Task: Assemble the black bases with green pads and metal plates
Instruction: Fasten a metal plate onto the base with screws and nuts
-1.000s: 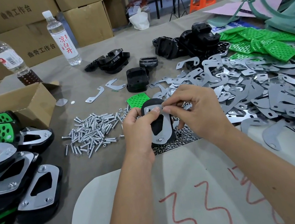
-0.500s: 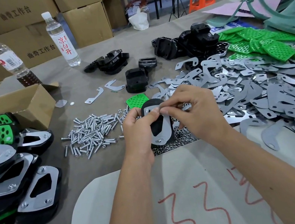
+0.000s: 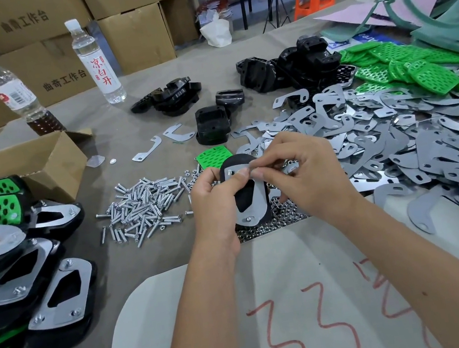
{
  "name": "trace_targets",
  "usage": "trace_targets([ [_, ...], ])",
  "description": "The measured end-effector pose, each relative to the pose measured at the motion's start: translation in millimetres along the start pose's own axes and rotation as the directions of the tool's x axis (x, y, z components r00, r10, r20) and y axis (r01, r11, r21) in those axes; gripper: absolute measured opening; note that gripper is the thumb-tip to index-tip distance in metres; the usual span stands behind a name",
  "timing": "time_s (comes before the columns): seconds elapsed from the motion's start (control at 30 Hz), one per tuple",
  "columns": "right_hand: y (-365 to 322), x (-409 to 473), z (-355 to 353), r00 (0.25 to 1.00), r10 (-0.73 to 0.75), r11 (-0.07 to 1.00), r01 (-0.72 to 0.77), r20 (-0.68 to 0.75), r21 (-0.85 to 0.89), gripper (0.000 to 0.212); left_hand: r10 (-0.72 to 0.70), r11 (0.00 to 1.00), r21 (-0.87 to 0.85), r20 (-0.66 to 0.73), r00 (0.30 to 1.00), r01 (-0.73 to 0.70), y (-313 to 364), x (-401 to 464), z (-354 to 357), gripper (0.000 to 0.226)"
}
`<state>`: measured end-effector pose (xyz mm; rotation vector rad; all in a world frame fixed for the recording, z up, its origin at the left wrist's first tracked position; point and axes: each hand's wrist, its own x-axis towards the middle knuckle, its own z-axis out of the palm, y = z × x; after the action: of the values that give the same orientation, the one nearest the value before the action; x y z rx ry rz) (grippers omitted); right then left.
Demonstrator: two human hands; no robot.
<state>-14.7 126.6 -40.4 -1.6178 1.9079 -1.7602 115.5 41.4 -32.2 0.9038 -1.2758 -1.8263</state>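
My left hand [image 3: 210, 195] hides the oval black plastic base's [image 3: 237, 161] left side; whatever my right hand's fingertips [image 3: 255, 173] pinch is too small to tell.

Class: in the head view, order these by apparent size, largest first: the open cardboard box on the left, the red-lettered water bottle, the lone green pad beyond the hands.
1. Open cardboard box
2. Red-lettered water bottle
3. Lone green pad, partly hidden by the hands

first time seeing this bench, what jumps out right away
Dead centre, the left hand and right hand grip a black base with a metal plate laid on it. To the right sprawls a heap of loose metal plates, with bright green pads behind it. Finished assemblies stack at the left edge, and a pile of screws lies between them and the hands.
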Motion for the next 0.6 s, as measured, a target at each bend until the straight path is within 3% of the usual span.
trace_targets([
  [0.2, -2.4, 0.4, 0.6, 0.993, 0.118, 0.983, -0.116, -0.006, 0.143, 0.015, 0.006, 1.0, -0.002, 0.025, 1.0, -0.005, 1.0, -0.3, 0.3, 0.017],
  [0.43, -2.7, -1.8, 0.7, 0.987, 0.152, 0.96, -0.161, 0.055, 0.228, 0.006, -0.026, 0.998, -0.063, -0.053, 0.998, 0.022, 3.5, -1.0, 0.4, 0.012],
  [0.53, -1.4, -3.5, -1.5, 0.991, 0.135, 0.964, -0.132, 0.001, 0.23, 0.032, -0.049, 0.993, -0.113, -0.074, 0.996, 0.041, 4.7, -0.5, -0.6, 0.008],
  [0.6, -4.7, -3.6, -3.4, 0.989, 0.149, 0.961, -0.144, -0.005, 0.235, 0.026, -0.042, 0.994, -0.105, -0.069, 0.997, 0.035, 4.3, -0.9, -0.3, 0.01],
])
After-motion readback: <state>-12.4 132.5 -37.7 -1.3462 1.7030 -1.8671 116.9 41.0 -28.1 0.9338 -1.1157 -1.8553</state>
